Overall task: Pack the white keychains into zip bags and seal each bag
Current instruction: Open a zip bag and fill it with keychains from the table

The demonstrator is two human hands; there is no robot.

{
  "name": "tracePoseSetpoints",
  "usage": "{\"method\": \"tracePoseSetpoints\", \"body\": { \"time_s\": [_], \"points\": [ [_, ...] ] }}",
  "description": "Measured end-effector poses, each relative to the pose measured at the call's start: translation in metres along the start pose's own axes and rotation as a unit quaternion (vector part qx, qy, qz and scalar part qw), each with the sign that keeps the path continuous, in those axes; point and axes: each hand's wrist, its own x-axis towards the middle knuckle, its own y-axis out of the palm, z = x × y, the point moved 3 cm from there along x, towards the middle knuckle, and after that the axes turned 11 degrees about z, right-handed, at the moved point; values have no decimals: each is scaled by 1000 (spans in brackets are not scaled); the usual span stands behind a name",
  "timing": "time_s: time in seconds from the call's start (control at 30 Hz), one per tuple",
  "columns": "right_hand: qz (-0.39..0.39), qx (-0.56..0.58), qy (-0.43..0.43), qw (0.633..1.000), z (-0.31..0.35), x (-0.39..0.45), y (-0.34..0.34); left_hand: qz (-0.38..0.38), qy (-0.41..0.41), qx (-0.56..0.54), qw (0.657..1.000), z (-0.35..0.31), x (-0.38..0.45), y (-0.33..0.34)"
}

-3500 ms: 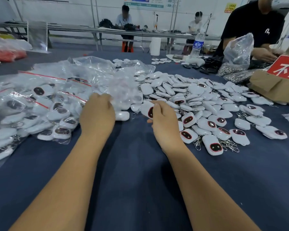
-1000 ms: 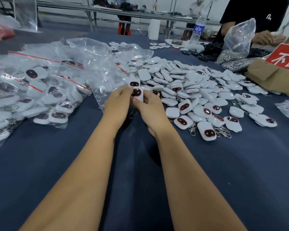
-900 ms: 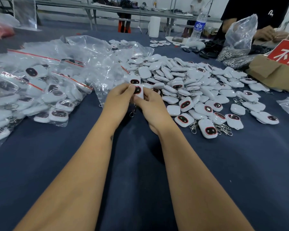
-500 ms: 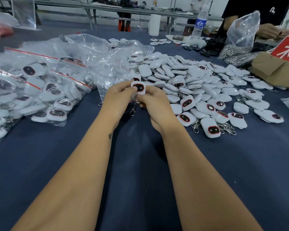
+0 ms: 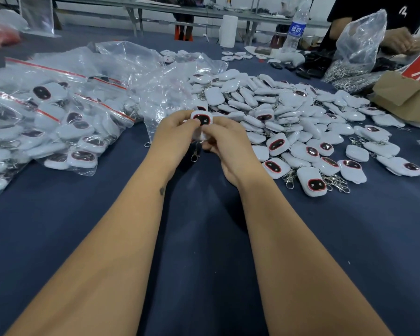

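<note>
- both bare forearms reach forward over the dark blue tablecloth (image 5: pixel 204 238) and meet at the near edge of the loose keychain pile (image 5: pixel 289 117), which serves as the landmark here.
- the left hand (image 5: pixel 174 139) has its fingers curled, thumb tip pressed on the face of a white keychain (image 5: pixel 202 118) with a dark, red-rimmed oval window.
- the right hand (image 5: pixel 224 146) mirrors it, fingers curled inward, thumb and fingertips pinching the same keychain from the pile side.
- the held keychain sits just at the pile's near-left edge, raised above the cloth, window facing the camera; more white pieces seem stacked beneath it in the hands, though how many cannot be told.
- a metal clasp (image 5: pixel 194 155) dangles below the hands, between the wrists.
- left of the pile lie crumpled empty zip bags (image 5: pixel 155 76), and further left filled zip bags (image 5: pixel 58 122) with red seal strips.
- beyond the pile, a water bottle (image 5: pixel 296 27) and a white paper roll (image 5: pixel 228 31) stand upright.
- right of the pile sits a cardboard box (image 5: pixel 403 93); behind it another person's hand (image 5: pixel 398 41) is beside a clear plastic bag (image 5: pixel 359 42).
</note>
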Motion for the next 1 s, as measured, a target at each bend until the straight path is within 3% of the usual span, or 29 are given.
{"method": "tracePoseSetpoints", "body": {
  "time_s": [0.4,0.7,1.0],
  "points": [
    [0,47,1,999,0,-2,-2,24,21,-2,999,0,-2,-1],
    [-18,-21,-4,1000,-2,-1,-1,37,6,16,999,3,-1,-2],
    [-7,3,2,1000,-3,-3,-2,28,1,12,1000,3,0,-3]
  ]
}}
